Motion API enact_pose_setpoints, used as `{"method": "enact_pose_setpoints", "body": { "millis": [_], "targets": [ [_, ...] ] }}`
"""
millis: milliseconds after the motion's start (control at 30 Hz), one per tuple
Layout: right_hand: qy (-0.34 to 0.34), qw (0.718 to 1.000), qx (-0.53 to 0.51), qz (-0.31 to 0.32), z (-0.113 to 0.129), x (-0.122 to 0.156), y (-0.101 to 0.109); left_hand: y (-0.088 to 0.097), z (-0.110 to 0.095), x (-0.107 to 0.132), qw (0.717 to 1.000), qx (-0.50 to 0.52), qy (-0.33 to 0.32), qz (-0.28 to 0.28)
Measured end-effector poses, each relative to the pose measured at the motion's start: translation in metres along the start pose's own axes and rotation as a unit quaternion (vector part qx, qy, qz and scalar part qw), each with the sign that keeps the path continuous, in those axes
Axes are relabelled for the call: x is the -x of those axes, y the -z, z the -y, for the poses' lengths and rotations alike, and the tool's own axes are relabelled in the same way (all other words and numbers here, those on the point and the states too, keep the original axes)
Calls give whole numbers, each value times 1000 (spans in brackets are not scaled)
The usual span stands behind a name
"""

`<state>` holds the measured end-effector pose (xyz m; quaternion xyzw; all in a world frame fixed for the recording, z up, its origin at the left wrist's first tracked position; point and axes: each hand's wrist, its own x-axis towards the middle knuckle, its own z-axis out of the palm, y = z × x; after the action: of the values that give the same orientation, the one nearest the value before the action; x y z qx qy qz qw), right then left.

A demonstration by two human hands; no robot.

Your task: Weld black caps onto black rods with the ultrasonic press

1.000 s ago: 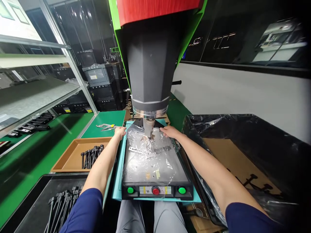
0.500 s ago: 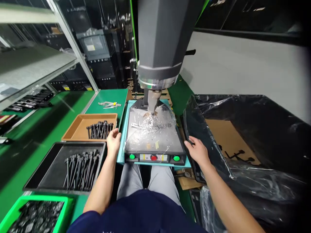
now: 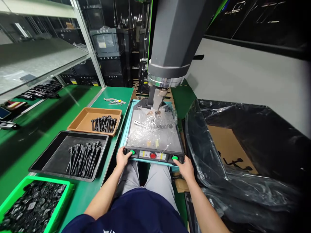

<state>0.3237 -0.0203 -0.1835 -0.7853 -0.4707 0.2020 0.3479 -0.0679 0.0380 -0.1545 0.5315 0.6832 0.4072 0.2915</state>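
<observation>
In the head view, my left hand (image 3: 123, 158) is at the front left corner of the machine base (image 3: 143, 140), its thumb on the left green button (image 3: 132, 152). My right hand (image 3: 186, 167) holds the opposite corner, with its thumb on the right green button (image 3: 174, 158). The fingers of both hands curl round the edges of the base, partly hidden. A red button (image 3: 153, 155) lies between the green ones. Clear plastic film (image 3: 141, 132) covers the base plate, and under it lies a dark part with a pale end (image 3: 139, 123). The machine's metal tip (image 3: 158, 98) comes down onto it.
Left on the green table stand a brown tray (image 3: 79, 120) and a black tray (image 3: 52, 155), both with black long-stemmed parts, and a green bin (image 3: 69, 191) of small black pieces. Pliers (image 3: 114, 101) lie behind. A plastic-lined box (image 3: 206, 145) stands right. The grey machine head (image 3: 170, 38) hangs above.
Both hands have moved onto the front corners of the base, thumbs on the green buttons. Before, the left was beside the brown tray and the right at the lined box's edge. The view has shifted slightly.
</observation>
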Motion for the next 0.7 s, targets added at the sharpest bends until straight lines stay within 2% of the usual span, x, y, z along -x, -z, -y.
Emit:
{"method": "enact_pose_setpoints", "body": {
  "millis": [167,367,467,700],
  "targets": [
    [-13,1000,-11,7,-2,0,-1,1,3,3,1000,-1,-17,8],
    [2,998,-54,33,-6,10,0,3,10,15,997,6,-57,58],
    [-3,998,-64,21,-8,13,-2,2,14,19,996,-2,-74,51],
    [3,998,-61,9,-4,16,-2,-2,18,19,997,6,-56,54]
  ]
}}
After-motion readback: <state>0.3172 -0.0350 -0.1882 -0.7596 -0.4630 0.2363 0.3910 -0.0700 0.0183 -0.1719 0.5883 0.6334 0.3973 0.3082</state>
